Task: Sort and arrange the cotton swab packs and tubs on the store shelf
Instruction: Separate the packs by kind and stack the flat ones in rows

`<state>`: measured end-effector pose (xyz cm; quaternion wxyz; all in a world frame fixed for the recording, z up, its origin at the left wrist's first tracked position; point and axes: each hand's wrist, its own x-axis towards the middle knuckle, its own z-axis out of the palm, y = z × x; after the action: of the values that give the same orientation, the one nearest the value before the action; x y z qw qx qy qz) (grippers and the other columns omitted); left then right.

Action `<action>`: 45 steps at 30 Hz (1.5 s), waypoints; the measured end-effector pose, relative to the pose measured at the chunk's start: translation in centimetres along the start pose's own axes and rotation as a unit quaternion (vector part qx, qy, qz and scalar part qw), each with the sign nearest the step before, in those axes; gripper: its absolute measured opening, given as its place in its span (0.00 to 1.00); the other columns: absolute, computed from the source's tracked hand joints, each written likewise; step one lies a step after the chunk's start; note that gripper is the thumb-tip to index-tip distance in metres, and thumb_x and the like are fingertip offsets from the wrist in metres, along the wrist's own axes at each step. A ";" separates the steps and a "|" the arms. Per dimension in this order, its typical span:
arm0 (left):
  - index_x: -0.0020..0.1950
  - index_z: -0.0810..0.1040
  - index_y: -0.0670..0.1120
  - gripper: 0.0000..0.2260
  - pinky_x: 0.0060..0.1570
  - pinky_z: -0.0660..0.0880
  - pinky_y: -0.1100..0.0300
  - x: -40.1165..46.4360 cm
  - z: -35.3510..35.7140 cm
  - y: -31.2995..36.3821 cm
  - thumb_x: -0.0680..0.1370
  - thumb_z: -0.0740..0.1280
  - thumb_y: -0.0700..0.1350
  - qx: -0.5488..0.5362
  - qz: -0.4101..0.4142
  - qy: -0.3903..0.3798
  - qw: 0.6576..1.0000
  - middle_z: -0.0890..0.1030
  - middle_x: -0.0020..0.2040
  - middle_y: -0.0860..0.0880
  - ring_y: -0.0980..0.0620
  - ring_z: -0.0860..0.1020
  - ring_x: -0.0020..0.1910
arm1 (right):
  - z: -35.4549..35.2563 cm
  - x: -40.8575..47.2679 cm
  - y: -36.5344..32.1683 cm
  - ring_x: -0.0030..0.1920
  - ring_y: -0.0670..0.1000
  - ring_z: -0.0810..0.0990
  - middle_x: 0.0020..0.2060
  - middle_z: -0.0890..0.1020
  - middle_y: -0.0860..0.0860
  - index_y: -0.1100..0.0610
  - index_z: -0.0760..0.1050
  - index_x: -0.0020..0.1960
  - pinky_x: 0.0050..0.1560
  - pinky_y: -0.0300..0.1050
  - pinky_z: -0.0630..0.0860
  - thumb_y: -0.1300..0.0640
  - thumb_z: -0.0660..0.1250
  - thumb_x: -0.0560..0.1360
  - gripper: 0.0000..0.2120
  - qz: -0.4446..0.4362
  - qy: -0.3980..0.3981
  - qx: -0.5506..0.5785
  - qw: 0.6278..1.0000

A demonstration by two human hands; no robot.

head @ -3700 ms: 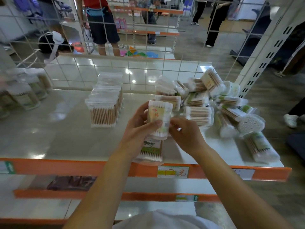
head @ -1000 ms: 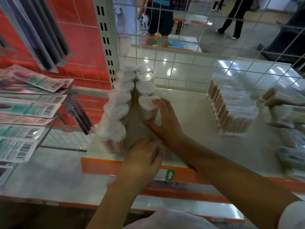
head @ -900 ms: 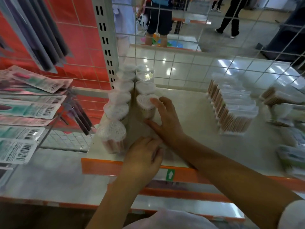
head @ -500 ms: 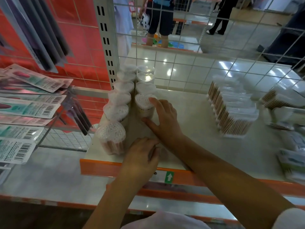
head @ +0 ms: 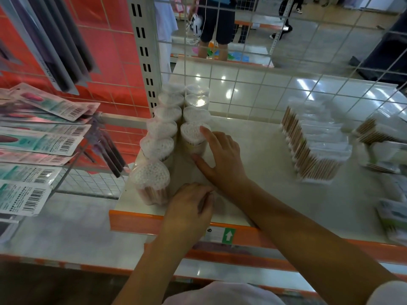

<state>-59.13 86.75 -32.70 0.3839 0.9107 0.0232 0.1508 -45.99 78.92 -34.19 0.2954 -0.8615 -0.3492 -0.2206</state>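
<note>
On the left part of the shelf (head: 259, 150), the heart-shaped tubs (head: 161, 129) stand upright with their long axis vertical, in two rows that run from near to far. The right hand (head: 222, 160) has its fingers spread and touches the nearest tub of the right row (head: 193, 134). The left hand (head: 189, 210) is curled over something at the near edge; what it holds I cannot tell. Flat swab packs (head: 317, 146) stand on edge in a row further right.
</note>
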 end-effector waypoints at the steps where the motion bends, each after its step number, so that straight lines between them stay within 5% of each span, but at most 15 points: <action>1: 0.47 0.82 0.42 0.08 0.47 0.65 0.78 0.0 0.0 0.0 0.73 0.64 0.41 0.000 0.000 0.002 1.000 0.81 0.41 0.48 0.56 0.72 0.44 | -0.1 0.0 0.0 0.53 0.57 0.75 0.54 0.77 0.58 0.53 0.60 0.68 0.53 0.52 0.70 0.45 0.60 0.73 0.27 0.000 -0.002 0.003 1.000; 14: 0.49 0.82 0.43 0.09 0.43 0.65 0.77 0.1 -0.1 0.4 0.74 0.64 0.42 0.014 -0.003 0.005 1.000 0.82 0.43 0.50 0.61 0.72 0.42 | -0.7 -0.1 -0.2 0.53 0.57 0.75 0.55 0.76 0.58 0.52 0.56 0.70 0.53 0.51 0.70 0.47 0.59 0.74 0.28 0.023 -0.009 0.016 1.000; 23: 0.59 0.79 0.42 0.14 0.54 0.64 0.64 1.4 -0.2 3.1 0.77 0.62 0.46 0.076 0.014 0.002 0.997 0.81 0.54 0.45 0.47 0.77 0.55 | -5.2 -1.2 0.2 0.54 0.58 0.76 0.56 0.76 0.59 0.63 0.67 0.67 0.51 0.51 0.73 0.55 0.60 0.72 0.25 0.060 -0.041 0.011 0.997; 27: 0.66 0.73 0.48 0.15 0.56 0.60 0.68 2.7 1.1 4.6 0.80 0.59 0.48 0.079 0.019 -0.001 0.997 0.75 0.61 0.51 0.53 0.70 0.62 | -7.4 -2.3 1.2 0.53 0.58 0.77 0.55 0.77 0.58 0.63 0.70 0.65 0.50 0.51 0.74 0.57 0.60 0.73 0.22 0.065 -0.045 -0.002 0.997; 32: 0.56 0.80 0.41 0.15 0.46 0.74 0.52 4.5 3.1 6.6 0.75 0.60 0.46 0.117 0.041 -0.034 0.992 0.82 0.49 0.44 0.43 0.79 0.48 | -10.5 -3.7 3.1 0.51 0.58 0.79 0.53 0.79 0.59 0.64 0.72 0.63 0.49 0.50 0.76 0.58 0.61 0.72 0.20 0.077 -0.030 -0.002 0.997; 40: 0.55 0.80 0.41 0.15 0.44 0.69 0.59 5.3 6.2 11.5 0.74 0.61 0.46 0.132 0.040 -0.003 0.990 0.82 0.48 0.45 0.43 0.80 0.47 | -16.5 -5.5 6.5 0.48 0.55 0.79 0.50 0.80 0.56 0.62 0.76 0.59 0.48 0.43 0.74 0.60 0.63 0.72 0.16 0.069 -0.011 0.039 0.997; 45: 0.56 0.80 0.43 0.17 0.46 0.71 0.56 4.7 9.5 14.8 0.74 0.59 0.48 0.129 0.005 -0.008 0.992 0.82 0.49 0.46 0.44 0.79 0.49 | -20.1 -7.3 9.0 0.45 0.55 0.80 0.47 0.80 0.55 0.62 0.77 0.56 0.43 0.48 0.78 0.57 0.60 0.73 0.15 0.059 -0.004 0.059 0.997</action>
<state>-52.92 70.53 -27.28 0.2622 0.9539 0.0348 0.1416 -47.68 56.87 -27.03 0.3567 -0.8624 -0.3115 -0.1786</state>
